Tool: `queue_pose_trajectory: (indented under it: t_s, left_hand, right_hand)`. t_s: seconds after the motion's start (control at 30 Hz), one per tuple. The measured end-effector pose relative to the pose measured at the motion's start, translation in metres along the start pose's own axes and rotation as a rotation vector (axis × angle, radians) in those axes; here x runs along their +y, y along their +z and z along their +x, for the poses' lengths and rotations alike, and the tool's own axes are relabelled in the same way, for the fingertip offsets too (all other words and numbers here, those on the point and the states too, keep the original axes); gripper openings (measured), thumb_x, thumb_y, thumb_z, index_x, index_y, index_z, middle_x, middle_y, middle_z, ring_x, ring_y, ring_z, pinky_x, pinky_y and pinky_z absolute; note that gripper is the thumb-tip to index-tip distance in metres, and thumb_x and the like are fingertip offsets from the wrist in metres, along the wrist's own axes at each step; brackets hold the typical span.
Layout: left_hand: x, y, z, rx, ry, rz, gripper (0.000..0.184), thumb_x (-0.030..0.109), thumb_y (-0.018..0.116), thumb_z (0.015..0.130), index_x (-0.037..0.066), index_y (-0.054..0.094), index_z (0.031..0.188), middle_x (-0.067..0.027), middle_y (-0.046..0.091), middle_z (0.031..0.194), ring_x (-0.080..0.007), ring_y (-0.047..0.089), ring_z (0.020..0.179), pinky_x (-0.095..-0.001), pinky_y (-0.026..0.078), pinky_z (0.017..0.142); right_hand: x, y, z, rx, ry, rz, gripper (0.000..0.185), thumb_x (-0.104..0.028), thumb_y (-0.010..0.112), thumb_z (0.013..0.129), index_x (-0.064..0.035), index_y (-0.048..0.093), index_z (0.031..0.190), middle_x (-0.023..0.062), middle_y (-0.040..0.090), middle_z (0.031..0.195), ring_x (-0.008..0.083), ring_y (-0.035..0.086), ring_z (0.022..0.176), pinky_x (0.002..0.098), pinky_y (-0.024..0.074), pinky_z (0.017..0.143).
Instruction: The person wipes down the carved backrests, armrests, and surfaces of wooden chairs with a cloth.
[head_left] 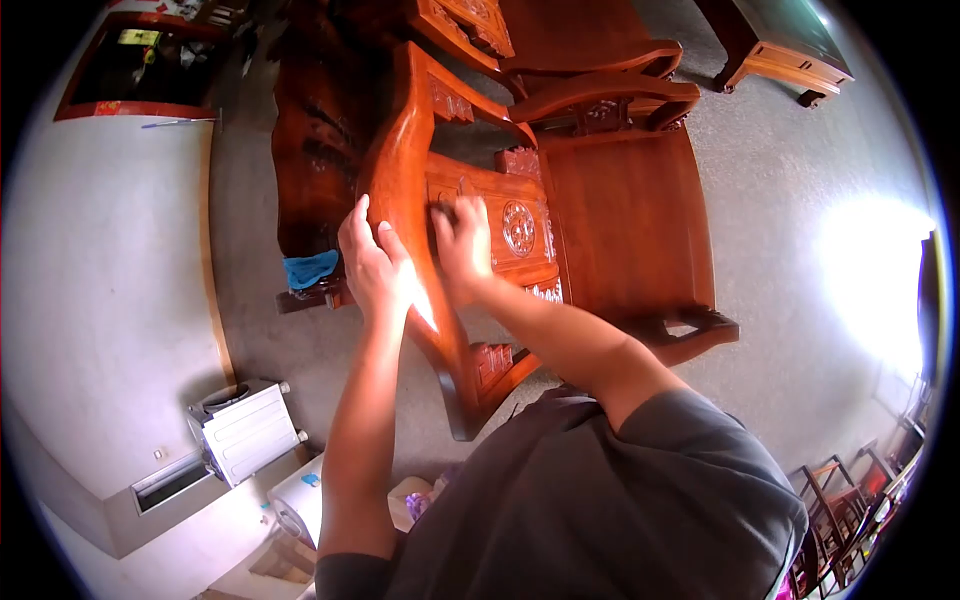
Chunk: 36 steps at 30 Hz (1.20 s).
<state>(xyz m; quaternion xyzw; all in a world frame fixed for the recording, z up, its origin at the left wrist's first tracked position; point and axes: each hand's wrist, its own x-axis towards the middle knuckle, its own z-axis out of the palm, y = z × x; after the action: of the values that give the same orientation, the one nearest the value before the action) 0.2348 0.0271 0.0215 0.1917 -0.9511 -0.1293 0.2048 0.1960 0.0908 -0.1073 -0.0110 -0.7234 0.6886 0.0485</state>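
A reddish-brown carved wooden armchair (630, 200) stands before me, its seat on the far side of the backrest. My left hand (378, 265) lies along the thick, curved top rail (400, 190), fingers extended and thumb apart. On the backrest's inner side, my right hand (465, 245) is curled close to the flat panel (490, 180). Something small and dark shows at its fingertips, too unclear to name. Beside that hand is a round carved medallion (519, 228). The glossy rail partly hides the panel, and glare whitens the rail near my left wrist.
Another matching chair (570, 30) stands close beyond the armrest. Left of the backrest is a dark wooden piece (310, 170) with a blue cloth (310, 270) at its end. A white boxy appliance (245, 435) stands by the wall. A low wooden table (790, 60) is at upper right.
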Motion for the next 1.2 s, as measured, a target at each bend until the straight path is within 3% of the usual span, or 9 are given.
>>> queue_pose_trajectory:
  t_s: [0.17,0.23,0.37,0.53,0.7,0.83,0.97,1.13,1.2]
  left_hand:
    - [0.002,-0.001,0.002,-0.008,-0.016,-0.006,0.042,0.016,0.052,0.1,0.009,0.052,0.142,-0.0196,0.055,0.139,-0.0396,0.056,0.125,-0.046,0.049,0.103]
    - [-0.001,0.001,0.0,-0.003,-0.008,-0.01,0.042,0.016,0.052,0.1,0.009,0.052,0.142,-0.0197,0.055,0.139,-0.0396,0.055,0.125,-0.0462,0.049,0.103]
    - [0.003,-0.002,0.001,-0.021,-0.052,-0.017,0.043,0.016,0.053,0.1,0.009,0.052,0.142,-0.0194,0.054,0.139,-0.0394,0.055,0.126,-0.0465,0.048,0.103]
    - [-0.001,0.001,0.0,-0.008,-0.011,-0.009,0.043,0.016,0.052,0.1,0.011,0.052,0.142,-0.0191,0.054,0.14,-0.0392,0.055,0.127,-0.0467,0.047,0.104]
    - [-0.001,0.0,0.002,-0.013,-0.006,0.012,0.043,0.017,0.052,0.1,0.01,0.051,0.143,-0.0195,0.054,0.14,-0.0394,0.055,0.127,-0.0468,0.047,0.104]
    - [0.004,-0.002,0.0,-0.026,-0.047,-0.006,0.043,0.017,0.052,0.1,0.009,0.051,0.143,-0.0195,0.054,0.141,-0.0396,0.055,0.127,-0.047,0.047,0.104]
    - [0.0,0.0,0.0,-0.019,-0.032,0.007,0.043,0.017,0.052,0.1,0.01,0.051,0.143,-0.0192,0.054,0.141,-0.0398,0.055,0.127,-0.0471,0.048,0.104]
    - [0.002,-0.001,0.0,-0.019,-0.035,0.011,0.043,0.018,0.052,0.1,0.01,0.051,0.143,-0.0192,0.054,0.141,-0.0396,0.054,0.128,-0.047,0.048,0.104]
    - [0.002,0.0,0.001,-0.014,-0.033,0.016,0.043,0.018,0.052,0.1,0.01,0.052,0.142,-0.0192,0.054,0.141,-0.0394,0.054,0.128,-0.0469,0.048,0.104]
  right_hand:
    - [0.004,0.031,0.056,0.143,0.176,0.008,0.021,-0.017,0.07,0.092,0.0007,0.063,0.1,0.0253,0.061,0.104,0.0439,0.058,0.099,0.0476,0.0485,0.089]
    - [0.007,0.011,0.025,-0.044,0.055,-0.059,0.022,-0.017,0.069,0.093,0.0003,0.064,0.104,0.0238,0.061,0.106,0.0426,0.059,0.102,0.0459,0.049,0.091]
    - [-0.006,-0.039,-0.057,-0.137,-0.02,0.101,0.021,-0.011,0.07,0.092,-0.0001,0.065,0.11,0.0216,0.06,0.109,0.0393,0.058,0.105,0.0457,0.0487,0.093]
    - [0.018,0.0,0.006,-0.013,-0.036,-0.029,0.017,-0.012,0.07,0.09,0.0,0.064,0.101,0.022,0.06,0.1,0.044,0.059,0.096,0.0468,0.0496,0.086]
    - [0.022,0.012,0.031,0.062,0.137,-0.138,0.02,-0.015,0.07,0.089,0.0001,0.06,0.095,0.025,0.059,0.102,0.0476,0.058,0.095,0.0522,0.0486,0.082]
    - [0.0,-0.031,-0.037,-0.134,0.138,-0.032,0.019,-0.016,0.069,0.091,-0.0014,0.06,0.099,0.0266,0.058,0.106,0.0475,0.058,0.098,0.0532,0.0488,0.083]
    - [0.024,0.006,-0.005,0.034,0.151,-0.083,0.018,-0.017,0.068,0.092,-0.0016,0.061,0.1,0.0259,0.059,0.103,0.0469,0.059,0.099,0.052,0.0491,0.086]
    - [0.031,0.014,0.044,0.036,0.325,-0.145,0.023,-0.023,0.067,0.094,-0.0051,0.065,0.108,0.0263,0.061,0.112,0.0467,0.061,0.102,0.0521,0.0495,0.089]
    - [0.027,0.006,0.016,-0.001,0.261,-0.166,0.025,-0.024,0.066,0.095,-0.0033,0.063,0.108,0.0267,0.06,0.109,0.0469,0.06,0.102,0.0527,0.0494,0.088]
